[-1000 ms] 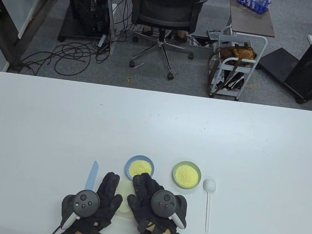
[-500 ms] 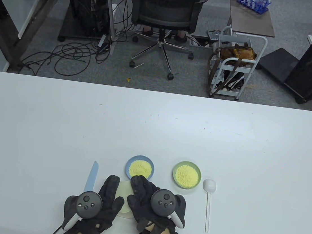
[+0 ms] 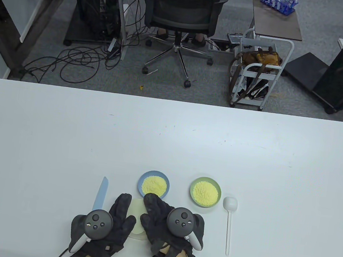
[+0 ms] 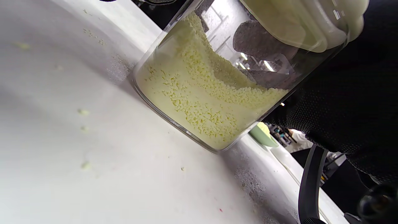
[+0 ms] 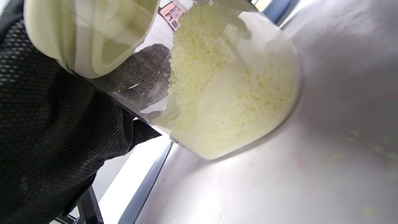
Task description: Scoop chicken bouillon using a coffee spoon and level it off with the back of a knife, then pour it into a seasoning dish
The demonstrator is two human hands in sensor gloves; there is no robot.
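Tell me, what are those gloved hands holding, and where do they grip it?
Both hold the glass jar of bouillon: the left hand on one side of its wall, the right hand over the lid and other side.

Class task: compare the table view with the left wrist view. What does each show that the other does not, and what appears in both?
Only the table view shows the knife, the blue dish, the coffee spoon and both trackers. Only the left wrist view shows the jar's clear glass wall, the bouillon granules inside, and stray grains on the table. Both show the jar's pale lid, a gloved hand at the jar and the green dish.
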